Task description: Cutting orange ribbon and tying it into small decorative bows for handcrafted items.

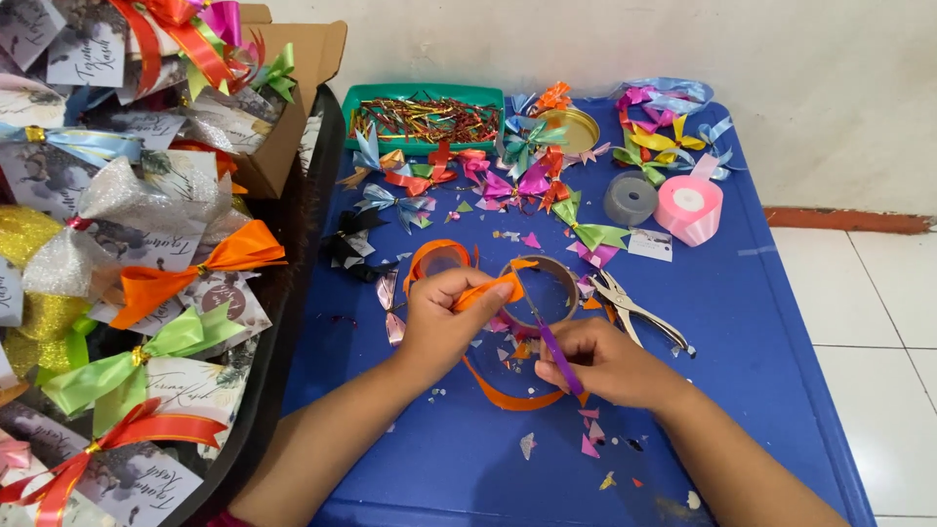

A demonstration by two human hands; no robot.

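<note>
My left hand point(441, 319) pinches a folded piece of orange ribbon point(491, 290) above the blue table point(761, 322). A long orange tail point(508, 398) of it curls down between my hands. My right hand point(607, 363) grips purple-handled scissors point(557, 355), whose blades point up at the folded ribbon. Just behind my hands lie a brown tape ring point(564, 276) and a loop of orange ribbon point(436, 256).
Metal pliers point(636, 310) lie right of the tape ring. Farther back are several finished ribbon bows point(532, 181), a pink ribbon roll point(689, 209), a grey roll point(631, 198), a gold lid point(576, 127) and a green tray of twist ties point(423, 117). Bow-topped gift packs point(117, 283) fill the left.
</note>
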